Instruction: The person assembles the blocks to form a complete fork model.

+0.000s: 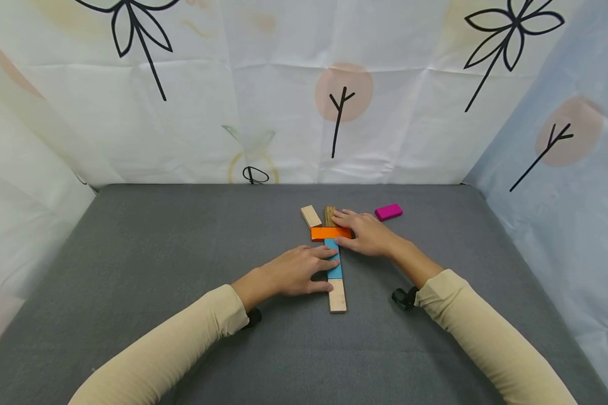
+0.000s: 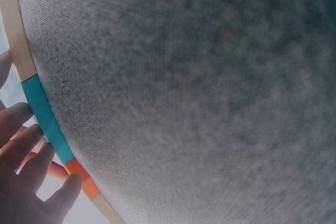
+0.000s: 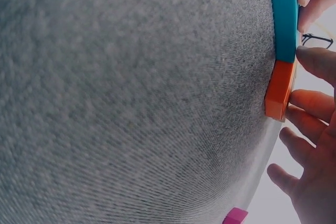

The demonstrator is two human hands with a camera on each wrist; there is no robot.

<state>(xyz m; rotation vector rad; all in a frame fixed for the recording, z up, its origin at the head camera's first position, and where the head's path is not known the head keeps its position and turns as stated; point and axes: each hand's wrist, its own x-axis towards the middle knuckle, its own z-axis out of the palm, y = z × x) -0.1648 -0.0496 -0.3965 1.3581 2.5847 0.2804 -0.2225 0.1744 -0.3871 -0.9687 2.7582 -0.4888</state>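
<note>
1. Head view: the blue block (image 1: 334,259) lies flat on the grey table (image 1: 157,253), and I place everything else from it; the left hand (image 1: 295,271) rests against its left edge with straight, slightly spread fingers laid on it, gripping nothing; the orange block (image 1: 329,233) lies crosswise at the blue block's far end, touching it; the right hand (image 1: 366,232) lies flat over the orange block's right end, fingers straight and close together; a pale wooden block (image 1: 337,295) continues the line at the blue block's near end; beyond the orange block sit a tan block (image 1: 311,216) and a dark wooden block (image 1: 329,214); a magenta block (image 1: 388,211) lies well to the far right.
2. Left wrist view: blue block (image 2: 44,116) runs along the table edge of the frame; the left hand's fingers (image 2: 23,150) reach it, apparently touching, though the view is blurred.
3. Right wrist view: orange block (image 3: 278,90) butts the blue block (image 3: 283,11); right fingers (image 3: 310,106) lie straight beside the orange block; the magenta block (image 3: 234,216) peeks in below.
</note>
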